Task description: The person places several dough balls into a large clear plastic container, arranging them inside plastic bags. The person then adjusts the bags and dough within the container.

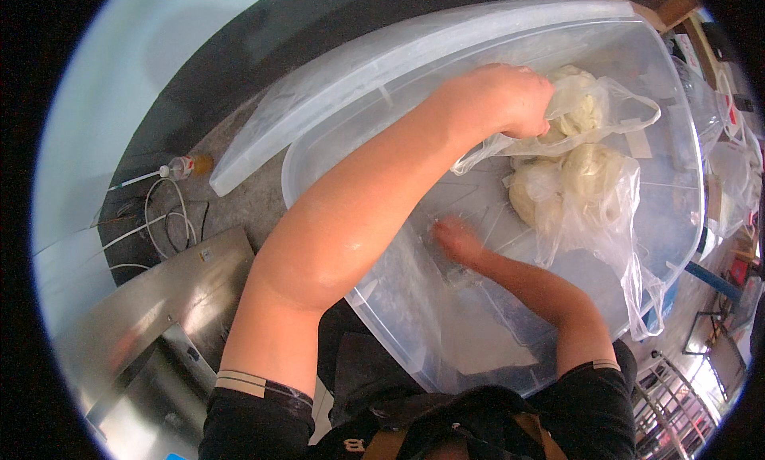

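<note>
A large clear plastic storage bin [675,161] stands before me. My left hand [520,98] reaches over its far part, fingers closed on a thin plastic bag [621,110] that holds pale, lumpy, dough-like stuff. Just below it, inside the bin, lies another knotted-looking clear bag [591,191] with similar pale lumps; its loose handles trail toward the near right wall. My right hand [457,239] is low in the bin, left of the bags, and blurred. Its fingers are indistinct, and whether it touches the clear plastic under it cannot be told.
A translucent lid [382,65] leans along the bin's far side. At left are a plastic bottle [182,167], looped white cable [191,221] and a stainless steel appliance or counter [179,280]. Filled plastic bags [732,167] and a metal rack [672,400] stand at right.
</note>
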Demonstrator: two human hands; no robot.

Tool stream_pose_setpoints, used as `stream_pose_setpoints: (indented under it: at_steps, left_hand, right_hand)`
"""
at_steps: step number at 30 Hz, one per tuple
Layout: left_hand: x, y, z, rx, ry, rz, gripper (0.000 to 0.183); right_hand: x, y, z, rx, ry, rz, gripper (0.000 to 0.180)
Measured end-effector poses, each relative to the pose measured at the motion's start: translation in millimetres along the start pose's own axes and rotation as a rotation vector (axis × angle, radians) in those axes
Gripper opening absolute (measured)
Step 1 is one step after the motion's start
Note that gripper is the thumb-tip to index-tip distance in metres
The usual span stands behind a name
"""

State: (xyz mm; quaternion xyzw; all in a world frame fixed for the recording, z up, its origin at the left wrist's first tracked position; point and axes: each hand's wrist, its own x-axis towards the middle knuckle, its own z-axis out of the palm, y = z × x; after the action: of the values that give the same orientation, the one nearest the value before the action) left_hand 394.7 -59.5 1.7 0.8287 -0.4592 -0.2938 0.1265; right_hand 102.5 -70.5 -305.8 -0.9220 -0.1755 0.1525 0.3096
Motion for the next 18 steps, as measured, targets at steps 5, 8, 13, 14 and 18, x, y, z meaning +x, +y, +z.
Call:
stream_pose_setpoints:
  at_steps: [5, 8, 13, 14, 18]
  left_hand:
    - [2.9, -2.8, 2.2, -0.011, -0.021, -0.002, 0.057]
    - [1.8, -6.1, 2.4, -0.016, 0.014, 0.016, 0.056]
    - [-1.7, -1.9, -1.1, -0.046, 0.008, -0.010, 0.057]
    - [-2.4, 0.1, -1.8, -0.031, 0.006, -0.010, 0.057]
    - [-3.0, 3.2, -4.4, -0.010, -0.016, -0.022, 0.058]
  right_hand:
    - [45.8, -2.3, -10.7, 0.055, 0.041, 0.003, 0.034]
    - [36.3, -32.9, 8.6, 0.163, 0.112, 0.042, 0.030]
    - [9.5, -36.2, 23.5, 0.177, 0.018, 0.089, 0.019]
    - [-2.7, -32.9, 21.6, 0.150, 0.014, 0.018, 0.017]
    - [-28.4, -18.3, 15.6, 0.057, -0.345, -0.038, 0.019]
